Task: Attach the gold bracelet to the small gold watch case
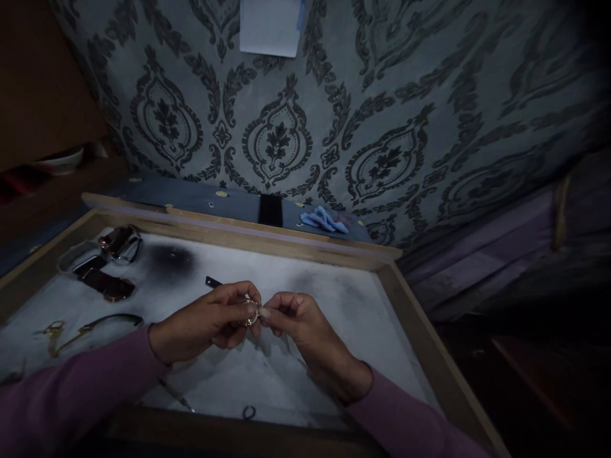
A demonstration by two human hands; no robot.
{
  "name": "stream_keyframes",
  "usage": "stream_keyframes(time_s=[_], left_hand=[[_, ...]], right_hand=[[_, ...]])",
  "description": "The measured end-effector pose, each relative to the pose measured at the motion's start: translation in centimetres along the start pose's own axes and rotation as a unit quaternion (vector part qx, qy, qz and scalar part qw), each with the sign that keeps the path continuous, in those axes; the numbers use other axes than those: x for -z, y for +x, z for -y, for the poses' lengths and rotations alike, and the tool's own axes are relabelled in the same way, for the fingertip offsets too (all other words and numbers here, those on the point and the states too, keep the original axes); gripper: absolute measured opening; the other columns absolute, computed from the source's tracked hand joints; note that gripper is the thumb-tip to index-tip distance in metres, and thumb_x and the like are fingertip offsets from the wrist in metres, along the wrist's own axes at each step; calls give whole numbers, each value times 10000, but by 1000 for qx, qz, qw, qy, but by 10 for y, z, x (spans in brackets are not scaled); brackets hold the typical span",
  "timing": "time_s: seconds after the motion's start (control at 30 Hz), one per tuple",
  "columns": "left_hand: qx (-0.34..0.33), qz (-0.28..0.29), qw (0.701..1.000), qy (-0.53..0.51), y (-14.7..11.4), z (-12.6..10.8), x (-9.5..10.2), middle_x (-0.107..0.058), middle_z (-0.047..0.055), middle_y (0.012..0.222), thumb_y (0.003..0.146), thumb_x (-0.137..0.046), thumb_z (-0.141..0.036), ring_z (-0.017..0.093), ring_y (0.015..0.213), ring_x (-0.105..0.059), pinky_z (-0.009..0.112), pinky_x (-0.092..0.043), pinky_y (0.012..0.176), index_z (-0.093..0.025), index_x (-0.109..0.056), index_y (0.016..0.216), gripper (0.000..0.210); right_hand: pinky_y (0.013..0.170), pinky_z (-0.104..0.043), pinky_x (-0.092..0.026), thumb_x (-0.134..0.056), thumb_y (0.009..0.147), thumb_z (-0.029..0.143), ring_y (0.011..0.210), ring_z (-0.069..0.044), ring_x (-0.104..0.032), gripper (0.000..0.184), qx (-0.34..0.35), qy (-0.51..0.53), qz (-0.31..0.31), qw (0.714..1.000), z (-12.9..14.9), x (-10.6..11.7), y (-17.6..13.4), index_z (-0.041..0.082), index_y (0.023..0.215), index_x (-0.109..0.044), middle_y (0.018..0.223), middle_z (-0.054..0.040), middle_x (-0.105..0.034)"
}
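Observation:
Over the white work surface [305, 375], my left hand [210, 321] is closed around a small round gold-rimmed watch [251, 313], which shows between thumb and fingers. My right hand [305, 324] pinches at the watch's right edge with thumb and fingertips; whether a tiny part lies in that pinch cannot be made out. A black strip with a hole [212, 281] sticks out behind my left fingers, and whether it belongs to the watch is hidden. Below my left wrist lies a thin pointed tool [176, 395], partly covered by the sleeve.
Several watches with dark straps [107, 283] lie at the left, with a gold-coloured frame piece [55, 337] nearer. A small black open ring [249, 412] lies in front. A raised wooden rim [420, 318] surrounds the surface. Behind it are a black flat object [270, 210] and a blue cloth [324, 219].

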State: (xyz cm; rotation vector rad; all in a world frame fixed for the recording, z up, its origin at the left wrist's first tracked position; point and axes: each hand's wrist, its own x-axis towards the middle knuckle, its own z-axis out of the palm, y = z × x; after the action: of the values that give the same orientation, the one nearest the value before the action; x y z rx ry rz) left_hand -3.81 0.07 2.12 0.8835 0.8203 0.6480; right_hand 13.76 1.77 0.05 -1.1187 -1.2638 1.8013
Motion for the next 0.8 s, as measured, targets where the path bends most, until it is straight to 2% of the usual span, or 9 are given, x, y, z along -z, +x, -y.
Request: stream_keyframes(time_s=[0.47,0.8], left_hand=[[14,-36,999,-25,3,2,-4,-556,-37,633,815,-583,-262,27,390,-318,209,-109,388,-181,-465,774,149],[28,-44,998,-18,3,1,-4,-562,-32,637,811,-573,-269,24,382,-325,201,-96,380,-182,-468,772,142]], right_hand=[[523,-241,-316,-815,643,435,507,-86,-417,328,-2,12,13,1000,0,-4,1,164,600,-635,559,13,-634],[525,-238,-332,-817,639,448,508,-82,-431,347,-1,14,16,1000,-2,-4,2,155,612,-632,570,14,-621]])
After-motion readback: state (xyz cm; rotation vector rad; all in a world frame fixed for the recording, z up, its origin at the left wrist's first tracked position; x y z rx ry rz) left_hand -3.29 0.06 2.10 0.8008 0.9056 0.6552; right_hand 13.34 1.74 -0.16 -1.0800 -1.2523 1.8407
